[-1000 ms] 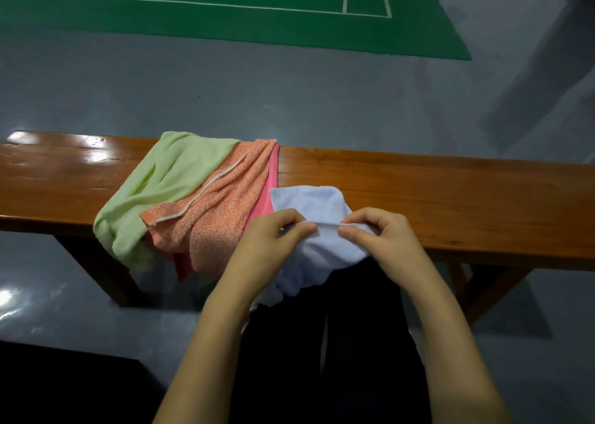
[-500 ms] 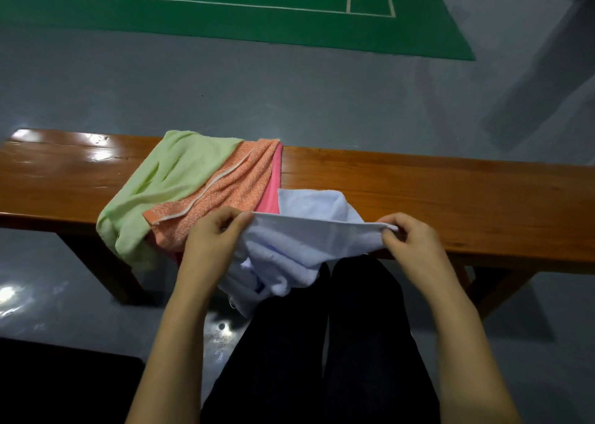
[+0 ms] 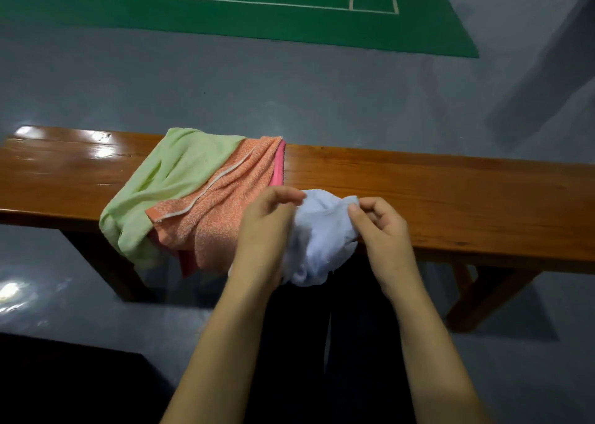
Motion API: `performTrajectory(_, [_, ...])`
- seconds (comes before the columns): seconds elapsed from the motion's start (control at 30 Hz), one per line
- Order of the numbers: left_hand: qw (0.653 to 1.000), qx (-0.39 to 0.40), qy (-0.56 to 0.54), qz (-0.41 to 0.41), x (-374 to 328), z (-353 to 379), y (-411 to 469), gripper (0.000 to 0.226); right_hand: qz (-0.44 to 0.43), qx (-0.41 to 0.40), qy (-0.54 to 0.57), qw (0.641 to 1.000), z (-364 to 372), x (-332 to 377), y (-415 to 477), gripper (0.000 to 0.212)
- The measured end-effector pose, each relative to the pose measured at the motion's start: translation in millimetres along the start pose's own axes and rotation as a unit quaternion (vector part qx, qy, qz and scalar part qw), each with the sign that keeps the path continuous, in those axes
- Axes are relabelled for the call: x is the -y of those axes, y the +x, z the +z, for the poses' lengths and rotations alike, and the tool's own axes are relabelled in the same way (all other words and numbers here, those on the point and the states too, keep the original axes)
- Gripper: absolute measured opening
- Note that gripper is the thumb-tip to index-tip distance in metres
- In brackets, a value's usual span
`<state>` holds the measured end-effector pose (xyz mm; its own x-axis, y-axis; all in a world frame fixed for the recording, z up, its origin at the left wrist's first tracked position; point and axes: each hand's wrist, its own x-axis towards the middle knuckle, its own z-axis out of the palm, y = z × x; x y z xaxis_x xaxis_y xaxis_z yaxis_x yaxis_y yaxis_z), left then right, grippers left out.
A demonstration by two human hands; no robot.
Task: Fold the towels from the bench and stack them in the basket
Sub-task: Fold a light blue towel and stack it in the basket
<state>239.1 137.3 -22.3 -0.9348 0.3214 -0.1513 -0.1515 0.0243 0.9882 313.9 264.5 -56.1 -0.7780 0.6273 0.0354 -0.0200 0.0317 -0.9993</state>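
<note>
A pale blue towel [image 3: 322,237] hangs bunched over the near edge of the wooden bench [image 3: 450,198]. My left hand [image 3: 265,227] pinches its top left edge and my right hand [image 3: 381,227] pinches its top right edge, the two close together. Left of it a light green towel [image 3: 174,179] and an orange speckled towel [image 3: 222,211] lie crumpled on the bench, draping over the front. A pink towel [image 3: 278,169] peeks out beneath the orange one. No basket is in view.
The bench stands on a shiny grey floor [image 3: 289,95]. A green court mat [image 3: 225,8] with white lines lies beyond. My dark trousers [image 3: 322,343] are below the blue towel. A dark shape [image 3: 64,381] fills the lower left corner.
My hands had stretched the blue towel's edge wide apart; now they have come back together, and the towel is bunched between them.
</note>
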Motion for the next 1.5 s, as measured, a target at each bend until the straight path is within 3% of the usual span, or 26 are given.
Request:
performTrajectory(0.03, [0.999,0.024,-0.031,-0.027,-1.6,6.8,-4.2,0.014,-0.001,0.011,0.004,1.0,4.7,1.6,-1.2,0.007])
performTrajectory(0.1, [0.994,0.079,-0.062,-0.05,0.8,11.8,-8.4,0.026,-0.002,0.028,0.02,0.999,8.4,5.3,-3.8,0.01])
performTrajectory(0.2, [0.99,0.139,-0.011,-0.003,2.0,7.8,-9.5,0.035,-0.015,0.028,0.003,0.999,2.4,9.2,-5.0,0.005])
performTrajectory(0.3, [0.988,0.088,0.103,0.069,1.3,4.7,-8.0,0.022,-0.019,0.015,-0.003,1.0,-2.1,8.2,-5.1,0.009])
performTrajectory(0.43, [0.978,0.016,0.17,0.117,-0.2,5.2,-12.7,0.013,-0.026,0.036,-0.015,0.999,-2.4,10.9,-6.5,0.006])
performTrajectory(0.87, [0.952,0.034,0.255,0.167,-1.4,15.9,-19.8,0.019,-0.029,0.1,0.02,0.994,-10.7,15.5,-8.7,0.017])
performTrajectory(1.0, [0.907,0.001,0.361,0.216,3.8,15.5,-18.4,0.017,-0.025,0.104,-0.007,0.994,-11.9,16.5,-8.9,0.009])
performTrajectory(1.13, [0.814,-0.015,0.485,0.319,10.7,12.8,-10.8,0.03,0.038,0.121,-0.009,0.992,-14.1,14.3,-5.3,0.01])
performTrajectory(1.2, [0.791,0.021,0.496,0.359,16.2,13.3,-5.2,0.037,0.064,0.119,-0.006,0.991,-14.3,10.1,-4.7,0.013])
performTrajectory(1.23, [0.793,0.048,0.49,0.359,20.0,13.3,-3.0,0.04,0.069,0.112,-0.009,0.991,-13.8,7.3,-5.3,0.015])
performTrajectory(1.33, [0.864,0.14,0.411,0.255,30.3,6.7,4.3,0.032,0.079,0.022,-0.011,0.997,-12.9,-10.9,-3.8,0.02])
performTrajectory(1.5, [0.878,0.136,0.402,0.223,51.9,-42.1,16.5,0.035,0.113,-0.18,0.142,0.967,-23.6,-29.2,8.4,0.03])
